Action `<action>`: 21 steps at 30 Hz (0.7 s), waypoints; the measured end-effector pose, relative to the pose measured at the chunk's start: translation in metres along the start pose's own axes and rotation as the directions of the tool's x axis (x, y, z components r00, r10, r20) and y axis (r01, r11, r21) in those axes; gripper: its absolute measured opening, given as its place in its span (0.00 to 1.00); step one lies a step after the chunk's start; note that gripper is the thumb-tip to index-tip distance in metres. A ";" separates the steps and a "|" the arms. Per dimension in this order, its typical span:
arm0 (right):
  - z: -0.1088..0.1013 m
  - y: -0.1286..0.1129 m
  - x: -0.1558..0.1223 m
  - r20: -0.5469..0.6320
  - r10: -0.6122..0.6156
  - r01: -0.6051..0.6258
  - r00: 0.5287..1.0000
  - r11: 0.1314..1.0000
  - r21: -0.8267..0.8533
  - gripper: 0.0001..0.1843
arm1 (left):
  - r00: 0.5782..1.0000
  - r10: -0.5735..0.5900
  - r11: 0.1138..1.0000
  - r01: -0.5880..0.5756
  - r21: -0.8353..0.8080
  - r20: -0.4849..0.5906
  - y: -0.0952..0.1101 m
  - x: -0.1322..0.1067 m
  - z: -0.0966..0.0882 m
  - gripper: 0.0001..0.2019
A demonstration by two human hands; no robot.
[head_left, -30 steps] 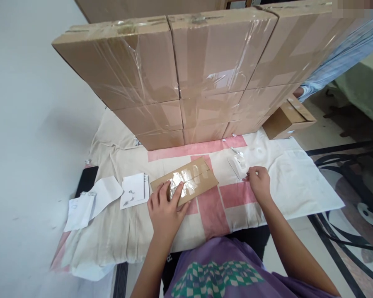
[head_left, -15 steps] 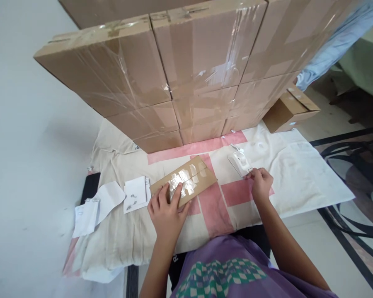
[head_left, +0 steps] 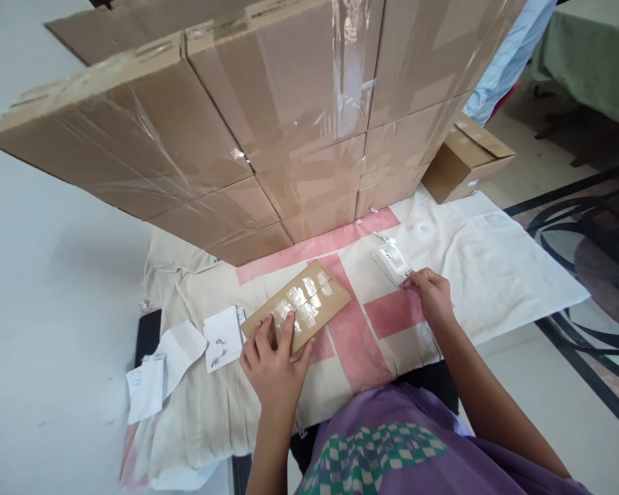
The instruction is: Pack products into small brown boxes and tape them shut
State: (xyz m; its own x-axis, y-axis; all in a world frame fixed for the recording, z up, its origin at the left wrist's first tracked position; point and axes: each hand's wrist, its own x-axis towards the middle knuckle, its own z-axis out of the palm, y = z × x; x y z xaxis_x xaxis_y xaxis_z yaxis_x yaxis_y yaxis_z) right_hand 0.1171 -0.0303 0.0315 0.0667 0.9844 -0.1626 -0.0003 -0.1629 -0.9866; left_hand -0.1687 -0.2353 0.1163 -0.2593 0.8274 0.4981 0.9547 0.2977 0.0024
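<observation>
A flat cardboard box (head_left: 322,295) lies tilted on the cloth, with several short strips of shiny clear tape across its seam. My left hand (head_left: 276,357) rests on the box's near left part, fingers spread over the top and thumb at the near edge. To the right stands a small white tape dispenser (head_left: 391,262). The fingertips of my right hand (head_left: 430,294) are pinched at its near right end; whether they grip the tape or the dispenser body is too small to tell.
A tall wall of taped cartons (head_left: 299,130) stands along the far edge. Beyond the dispenser sits another carton (head_left: 467,161). At left lie a white card (head_left: 223,340), loose papers (head_left: 180,354) and a black flat object (head_left: 148,337). Patterned cloth (head_left: 361,350) covers the surface.
The camera view has shifted, so the cartons appear larger and further left. My left hand stays on the box, and my right hand remains at the tape dispenser's end.
</observation>
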 end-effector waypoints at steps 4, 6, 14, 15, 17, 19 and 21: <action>0.000 -0.007 0.002 -0.016 0.088 -0.087 0.996 0.994 0.062 0.20 | 1.000 0.003 1.000 -0.003 0.011 0.006 0.000 0.001 0.000 0.25; -0.002 -0.012 0.003 -0.001 0.131 -0.130 0.991 0.990 0.049 0.20 | 1.000 0.013 1.000 -0.014 0.021 0.011 -0.001 0.001 0.000 0.25; -0.014 -0.019 0.005 0.089 0.402 -0.405 0.911 0.914 0.016 0.17 | 1.000 0.009 1.000 -0.009 0.028 0.014 0.000 0.003 0.000 0.25; -0.016 -0.017 0.005 0.110 0.402 -0.405 0.909 0.914 0.010 0.17 | 1.000 0.008 1.000 -0.009 0.026 0.018 0.000 0.003 0.000 0.25; -0.019 -0.012 0.005 0.154 0.388 -0.393 0.909 0.919 0.006 0.19 | 1.000 0.009 1.000 -0.009 0.012 0.030 -0.001 0.005 0.000 0.25; -0.023 -0.007 0.005 0.198 0.359 -0.370 0.912 0.929 0.020 0.23 | 0.999 0.018 1.000 -0.017 -0.010 0.041 -0.003 0.006 0.000 0.26; -0.026 -0.003 0.006 0.233 0.330 -0.346 0.915 0.937 0.034 0.25 | 0.998 0.023 0.999 -0.022 -0.028 0.054 -0.005 0.007 0.001 0.27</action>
State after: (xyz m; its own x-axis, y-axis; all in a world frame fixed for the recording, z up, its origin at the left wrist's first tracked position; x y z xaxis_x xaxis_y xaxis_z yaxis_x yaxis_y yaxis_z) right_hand 0.1431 -0.0261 0.0338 -0.1720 0.8622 -0.4764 -0.0572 -0.4915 -0.8690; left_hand -0.1751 -0.2306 0.1192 -0.2445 0.8586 0.4505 0.9638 0.2660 0.0161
